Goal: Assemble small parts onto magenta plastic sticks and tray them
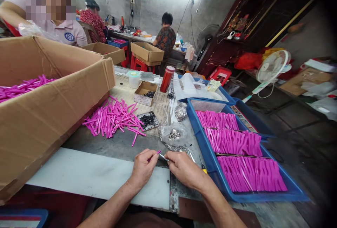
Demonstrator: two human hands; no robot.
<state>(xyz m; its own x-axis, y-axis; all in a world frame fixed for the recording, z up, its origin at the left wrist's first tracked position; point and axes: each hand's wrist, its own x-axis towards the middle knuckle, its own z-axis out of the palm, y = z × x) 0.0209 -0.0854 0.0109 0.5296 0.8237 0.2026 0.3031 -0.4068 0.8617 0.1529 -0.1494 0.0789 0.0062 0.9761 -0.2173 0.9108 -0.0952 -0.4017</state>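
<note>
My left hand [143,168] is closed around a thin pink plastic stick [158,152] whose tip pokes out toward the right. My right hand [181,168] is pinched on a small silver metal piece [163,157] that meets the stick's tip. Both hands hover over the near edge of a white board [92,175] on the table. A loose pile of pink sticks [113,117] lies beyond my hands. A small black tray of dark metal parts [148,120] sits beside the pile.
A large cardboard box [52,108] with pink sticks stands at the left. A blue tray [210,158] at the right holds three rows of pink sticks. Plastic bags of silver parts [173,135], a small carton [143,93], a red flask [167,79] and a white cup [133,79] lie farther back. Other people sit behind.
</note>
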